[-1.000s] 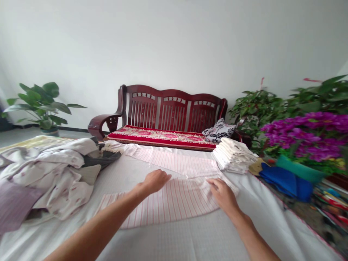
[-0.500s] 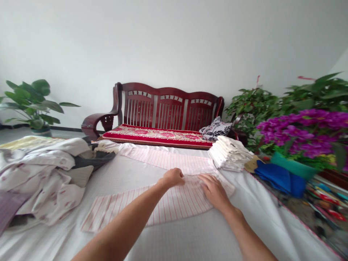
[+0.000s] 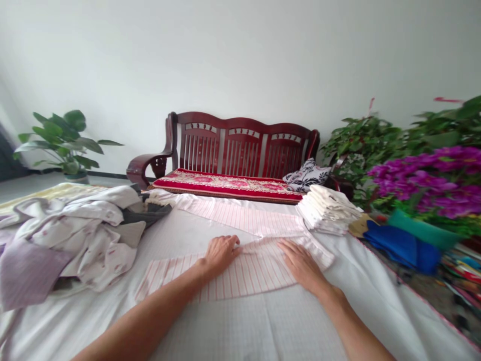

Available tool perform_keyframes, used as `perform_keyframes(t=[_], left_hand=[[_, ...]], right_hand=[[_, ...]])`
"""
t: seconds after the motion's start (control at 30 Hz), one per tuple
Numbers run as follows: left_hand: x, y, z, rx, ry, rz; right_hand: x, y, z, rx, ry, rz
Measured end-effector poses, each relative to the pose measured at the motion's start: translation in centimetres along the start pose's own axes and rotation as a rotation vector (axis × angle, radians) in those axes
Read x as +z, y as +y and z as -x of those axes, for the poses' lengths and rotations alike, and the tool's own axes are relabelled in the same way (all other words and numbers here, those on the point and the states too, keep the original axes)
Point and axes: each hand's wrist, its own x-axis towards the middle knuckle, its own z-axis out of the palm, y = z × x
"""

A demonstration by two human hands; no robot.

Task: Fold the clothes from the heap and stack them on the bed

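A pair of pink-and-white striped trousers (image 3: 240, 273) lies spread on the white bed sheet (image 3: 240, 331), one leg running back toward the left and the other lying across in front of me. My left hand (image 3: 221, 251) rests on the near leg with its fingers curled down onto the cloth. Flat on the waist part lies my right hand (image 3: 300, 264), fingers stretched out and pressing the fabric.
A heap of loose pale clothes (image 3: 71, 235) lies at the left. A folded white stack (image 3: 327, 209) sits at the right, with blue cloth (image 3: 402, 246) and purple flowers (image 3: 432, 178) beyond. A red wooden bench (image 3: 233, 160) stands behind the bed.
My left hand slid right along the near trouser leg and then drew back a little. My right hand flattened on the waist. The view shifted slightly.
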Motion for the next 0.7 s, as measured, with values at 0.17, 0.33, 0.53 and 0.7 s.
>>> perform_keyframes(t=[0.17, 0.33, 0.53, 0.7], left_hand=[[-2.6, -3.7, 2.3, -0.070, -0.087, -0.077], [-4.1, -6.3, 4.3, -0.193, -0.055, -0.128], [-5.0, -8.3, 6.9, 0.040, 0.009, -0.134], [-5.6, -10.5, 8.9, 0.086, 0.034, 0.025]], right_hand=[[0.2, 0.1, -0.1, 0.000, 0.007, 0.028], [0.1, 0.0, 0.0, 0.004, -0.010, 0.048], [0.3, 0.2, 0.0, -0.004, 0.019, 0.037], [0.2, 0.1, -0.1, -0.010, 0.027, 0.028]])
